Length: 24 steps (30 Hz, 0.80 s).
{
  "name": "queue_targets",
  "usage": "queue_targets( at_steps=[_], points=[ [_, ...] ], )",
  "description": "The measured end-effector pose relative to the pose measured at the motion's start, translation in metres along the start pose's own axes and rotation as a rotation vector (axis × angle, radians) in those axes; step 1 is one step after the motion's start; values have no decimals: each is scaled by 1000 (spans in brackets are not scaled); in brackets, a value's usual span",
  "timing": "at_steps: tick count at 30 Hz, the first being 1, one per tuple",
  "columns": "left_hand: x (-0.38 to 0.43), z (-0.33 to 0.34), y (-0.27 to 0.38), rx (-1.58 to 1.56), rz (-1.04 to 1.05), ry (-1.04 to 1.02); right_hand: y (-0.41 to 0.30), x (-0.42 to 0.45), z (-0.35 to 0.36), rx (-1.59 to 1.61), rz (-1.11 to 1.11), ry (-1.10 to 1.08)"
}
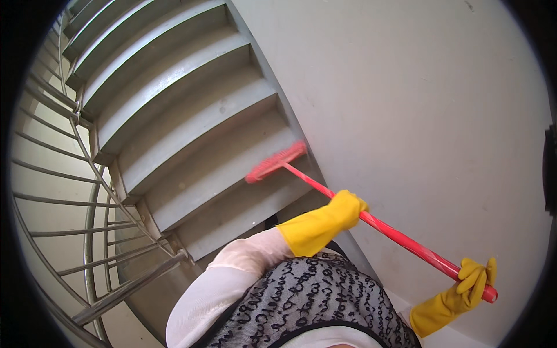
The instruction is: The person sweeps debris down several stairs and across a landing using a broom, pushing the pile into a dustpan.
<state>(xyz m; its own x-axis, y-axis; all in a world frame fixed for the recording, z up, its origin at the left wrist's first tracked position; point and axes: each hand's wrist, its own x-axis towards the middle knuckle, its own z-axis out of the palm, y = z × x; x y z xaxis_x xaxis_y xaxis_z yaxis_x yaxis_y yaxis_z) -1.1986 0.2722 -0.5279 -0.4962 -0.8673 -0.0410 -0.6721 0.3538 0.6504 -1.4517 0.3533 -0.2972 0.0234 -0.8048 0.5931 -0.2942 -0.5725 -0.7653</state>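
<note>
A red broom slants across the view from the lower steps to the right. My left hand (346,211), in a yellow rubber glove, is wrapped around the red handle (404,239) on its lower part. My right hand (465,289), gloved the same way, holds the handle near its capped end, one finger sticking out. At the far end, the blurred red bristle head (277,162) is over a low step (217,193), close to the wall side. Whether the bristles touch the tread is hard to tell.
Curved grey stairs (174,100) climb toward the upper left. A metal railing (93,204) with several bars runs along their left side. A smooth pale wall (417,108) borders the right, with a grey skirting strip (287,104) along the steps.
</note>
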Motion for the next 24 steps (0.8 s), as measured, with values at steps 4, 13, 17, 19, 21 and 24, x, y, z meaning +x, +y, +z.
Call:
queue_targets(
  at_steps=[4, 13, 17, 19, 21, 24],
  points=[
    [-33, -20, -59, 62, -178, 69, 19, -8, 68, 97, 220, 102],
    [-61, -1, -22, -119, -190, -18, 4, 20, 35, 94, -99, -289],
    [-113, -20, -33, -118, -343, 160, 34, 44, 76, 491, -143, -390],
    [-168, -40, -60, -62, -459, 376, 56, 35, 121, 348, -167, -391],
    [-229, -30, -101, 58, -611, 582, 61, 9, 188, 520, 58, -563],
    [-317, -7, -145, 186, -793, 662, 6, -25, 255, 425, 556, -1072]
  ],
)
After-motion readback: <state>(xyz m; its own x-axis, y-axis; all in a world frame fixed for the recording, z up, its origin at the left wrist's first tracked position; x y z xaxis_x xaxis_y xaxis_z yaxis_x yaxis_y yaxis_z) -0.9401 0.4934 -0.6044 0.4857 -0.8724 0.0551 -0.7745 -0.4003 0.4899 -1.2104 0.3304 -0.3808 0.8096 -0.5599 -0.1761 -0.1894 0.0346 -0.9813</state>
